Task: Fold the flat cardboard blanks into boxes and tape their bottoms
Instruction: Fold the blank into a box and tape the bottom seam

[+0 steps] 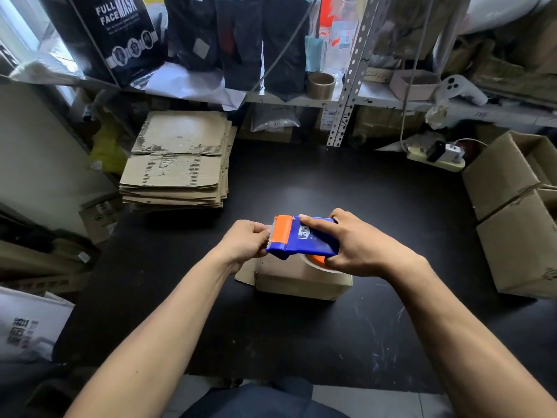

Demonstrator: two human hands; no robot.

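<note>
Head view: the right hand (355, 242) grips a blue and orange tape dispenser (301, 236) over a small box (301, 280) near the middle of the black table (376, 206). The left hand (245, 241) pinches at its toothed end. Flat blanks (177, 164) lie stacked far left; folded boxes (518, 212) stand right.

Bare forearms, no sleeves; both hands (301, 239) ungloved (dark trousers (256, 401) below)

Both bare forearms reach forward; the left hand (245, 241) pinches with curled fingers, and the right hand (355, 242) grips from above.
</note>
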